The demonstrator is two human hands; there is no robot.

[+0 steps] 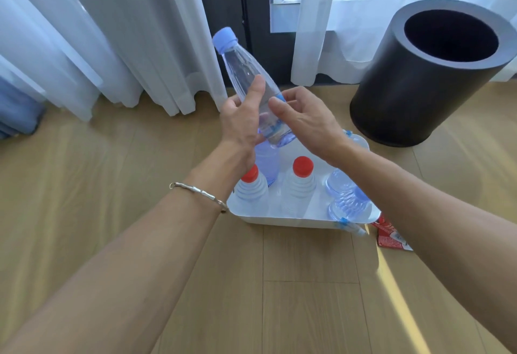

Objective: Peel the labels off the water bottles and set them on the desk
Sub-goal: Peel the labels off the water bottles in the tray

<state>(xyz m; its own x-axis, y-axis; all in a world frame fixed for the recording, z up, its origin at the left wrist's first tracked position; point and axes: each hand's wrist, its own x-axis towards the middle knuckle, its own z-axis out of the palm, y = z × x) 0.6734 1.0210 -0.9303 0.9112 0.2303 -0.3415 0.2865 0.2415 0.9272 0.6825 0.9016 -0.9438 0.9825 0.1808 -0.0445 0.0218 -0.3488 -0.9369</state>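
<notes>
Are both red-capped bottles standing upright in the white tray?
Yes, the two clear plastic bottles with red caps stand upright side by side in the white plastic tray.

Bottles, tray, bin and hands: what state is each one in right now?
Blue-capped bottle: held tilted, capped, label partly on.
Left hand: gripping that bottle.
Right hand: at the label.
Red-capped bottles: upright in tray, capped.
White tray: holding bottles.
Black bin: open.
</notes>
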